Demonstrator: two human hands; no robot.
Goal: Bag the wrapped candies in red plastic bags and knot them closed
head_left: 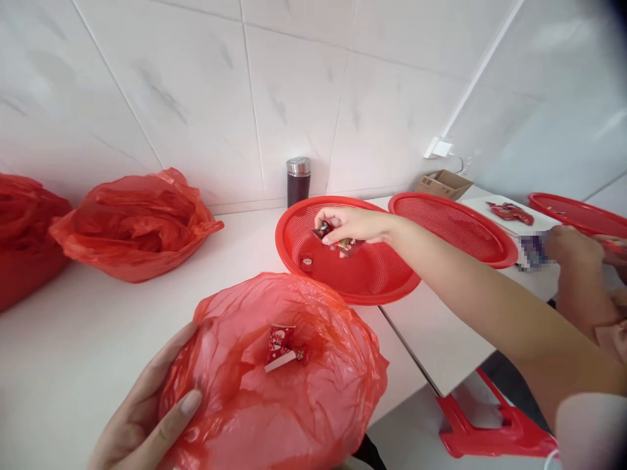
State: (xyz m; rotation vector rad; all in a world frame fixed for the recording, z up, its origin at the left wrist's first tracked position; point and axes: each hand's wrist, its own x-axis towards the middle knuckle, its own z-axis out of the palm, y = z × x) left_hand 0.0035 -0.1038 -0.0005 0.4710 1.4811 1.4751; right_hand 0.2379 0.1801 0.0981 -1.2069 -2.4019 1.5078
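Observation:
My left hand (151,398) grips the near-left rim of an open red plastic bag (220,365), thumb on the inside and fingers around the outside. A red printed packet (281,337) and a white strip (280,361) lie in the bag. Over a red perforated plastic basket (283,251), my right hand (337,228) is closed around several small wrapped packets (324,230), their exact contents unclear. A small red packet (306,262) rests inside that basket, below the hand. The bag's rim overlaps the basket's front edge in this view.
Two more red bags (142,225) stand at the left. A dark thermos (298,183) is by the wall. Another red basket (453,228), a cardboard box (443,185) and a co-worker's hands (575,251) are at right. A red stool (494,431) sits below the table edge.

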